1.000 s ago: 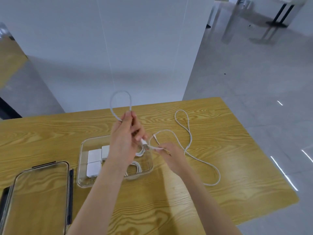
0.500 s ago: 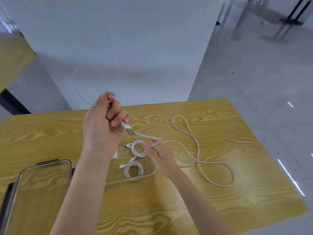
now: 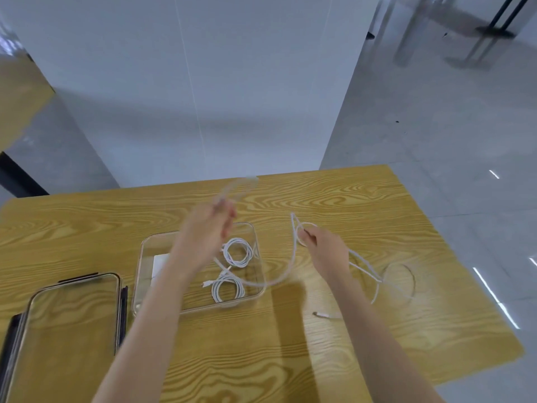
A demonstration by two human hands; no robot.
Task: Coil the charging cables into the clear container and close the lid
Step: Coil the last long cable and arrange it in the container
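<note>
Mostly blur: left hand [image 3: 207,228] raised above the clear container [image 3: 255,295], fingers curled on a smeared loop of the white cable [image 3: 292,266], which sags to the right hand [image 3: 325,248] pinching it over the table [image 3: 348,193]. Two coiled cables [image 3: 229,289] lie inside; left forearm hides part of the white adapter [image 3: 159,261]; lid [image 3: 72,330], off, cut by the frame edge
</note>
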